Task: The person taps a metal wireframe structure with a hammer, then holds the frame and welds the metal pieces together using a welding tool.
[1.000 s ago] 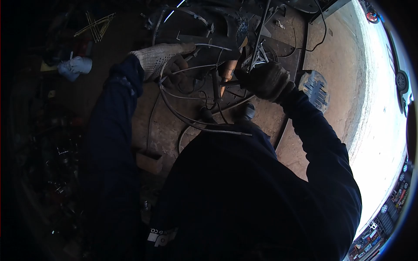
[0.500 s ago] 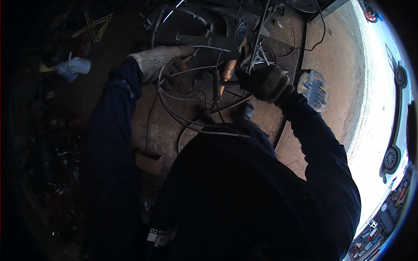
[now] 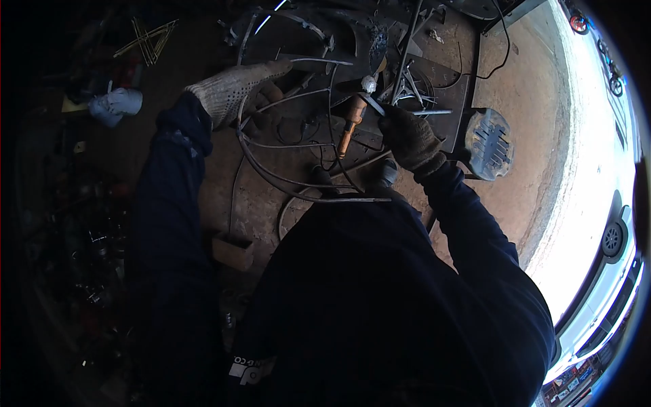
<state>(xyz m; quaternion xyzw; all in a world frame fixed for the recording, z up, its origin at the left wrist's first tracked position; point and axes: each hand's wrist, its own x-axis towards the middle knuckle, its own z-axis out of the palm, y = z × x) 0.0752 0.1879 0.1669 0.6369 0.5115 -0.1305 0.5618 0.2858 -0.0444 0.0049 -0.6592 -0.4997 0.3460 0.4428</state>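
My left hand (image 3: 234,95), in a pale dotted work glove, is closed around a frame of bent metal rods (image 3: 271,178). The frame's curved outer rod sweeps down and right, with thinner rods crossing inside it. In my right hand (image 3: 410,138), gloved in dark fabric, is what looks like a hammer (image 3: 370,103); its handle points up and left, and a bright worn face catches light at its end. Below the hammer lies an orange power tool (image 3: 350,127), seemingly an angle grinder, between my two hands.
Dark metal pieces and a wire-like stand (image 3: 409,88) cover the work surface ahead. A round-cornered slotted stool seat (image 3: 489,144) stands at right. A small box (image 3: 232,252) sits on the floor below left. Thin rods (image 3: 146,41) and a whitish object (image 3: 116,105) lie far left.
The hammer has lifted off the rods, and its head has swung upward. My right hand has turned and shifted slightly down. My left hand and the frame have moved a little left.
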